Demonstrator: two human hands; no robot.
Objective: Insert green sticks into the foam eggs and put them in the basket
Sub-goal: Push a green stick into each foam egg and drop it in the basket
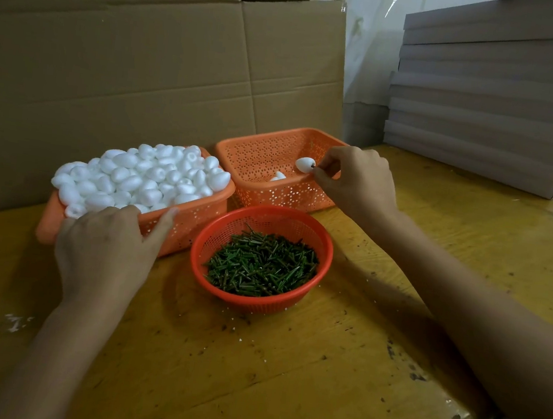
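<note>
Cardboard sheets (113, 53) are seen across the upper left, and a stack of flat boxes (486, 105) fills the upper right, set on the counter (319, 369). At centre, green sticks (262, 264) are heaped in a round red basket (257, 303). Behind it, over the near-empty orange basket (256, 159), a foam egg (305, 164) is held by its stick (314, 167), which is pinched in the fingers of the right hand (357, 184) and mostly hidden. Another egg (278, 176) lies inside. At left, the left hand (105, 251) is laid over the rim of the egg-heaped basket (190, 223). Its fingertips are hidden, so their grip cannot be told.
</note>
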